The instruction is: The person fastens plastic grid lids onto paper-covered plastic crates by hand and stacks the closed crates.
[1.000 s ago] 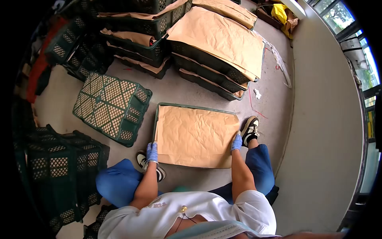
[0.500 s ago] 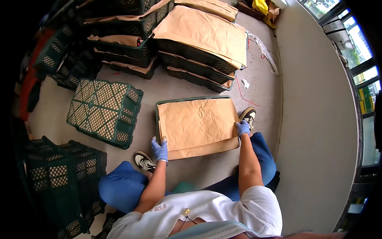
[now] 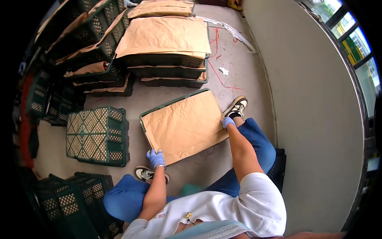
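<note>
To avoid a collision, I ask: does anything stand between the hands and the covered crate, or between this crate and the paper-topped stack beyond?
Only the blue gloves come between the left hand, the right hand and the covered crate. Between it and the paper-topped stack, only floor shows; the white scrap lies farther right.

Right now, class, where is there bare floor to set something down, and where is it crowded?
Bare floor shows between the white scrap and the wall, and in a wedge between the nearest paper-covered crate and the stack beyond it. Crowded: the left side, packed with green crates.
</note>
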`<state>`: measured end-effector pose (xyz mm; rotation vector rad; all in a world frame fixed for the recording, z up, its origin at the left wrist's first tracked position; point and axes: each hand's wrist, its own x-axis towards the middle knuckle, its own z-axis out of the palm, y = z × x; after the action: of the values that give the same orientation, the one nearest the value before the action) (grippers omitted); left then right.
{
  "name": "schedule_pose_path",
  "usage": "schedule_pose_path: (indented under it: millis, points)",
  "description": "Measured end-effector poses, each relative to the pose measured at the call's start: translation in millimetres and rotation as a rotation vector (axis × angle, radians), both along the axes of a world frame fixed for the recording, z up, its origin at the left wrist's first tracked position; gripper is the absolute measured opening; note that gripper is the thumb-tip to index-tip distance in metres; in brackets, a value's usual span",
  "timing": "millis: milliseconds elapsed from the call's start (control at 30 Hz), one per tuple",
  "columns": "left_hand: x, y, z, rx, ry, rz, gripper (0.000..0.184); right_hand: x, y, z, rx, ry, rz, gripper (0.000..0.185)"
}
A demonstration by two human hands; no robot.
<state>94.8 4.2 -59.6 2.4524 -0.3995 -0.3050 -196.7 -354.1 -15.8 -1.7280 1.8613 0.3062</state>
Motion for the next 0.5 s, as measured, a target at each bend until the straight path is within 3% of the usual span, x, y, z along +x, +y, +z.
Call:
schedule_pose_path:
  millis: [233, 333, 367, 433, 467, 500]
  points:
    - [20, 12, 9, 0.212, 0.038, -0.197, 0.042, -32, 54, 0, -0.089, -0.102, -0.035, 0.048]
    - [19, 20, -13, 0.171, -0.048, -0.108, 0.048, -24, 71, 1, 0.014, -0.066, -0.170, 0.041]
    - [17, 20, -8, 0.155, 0.019, -0.105, 0.048, -17, 88, 29, -0.060, -0.090, -0.169, 0.048]
    - [13, 19, 4, 0.120, 0.151, -0.081, 0.049, -7, 115, 100, -0.432, -0.181, 0.075, 0.063]
    - [4, 16, 14, 0.101, 0.093, -0.055, 0.047, -8, 122, 136, -0.541, -0.438, 0.086, 0.066]
    - [2, 16, 12, 0.090, 0.072, -0.062, 0.046, -17, 134, 189, -0.700, -0.695, 0.069, 0.058]
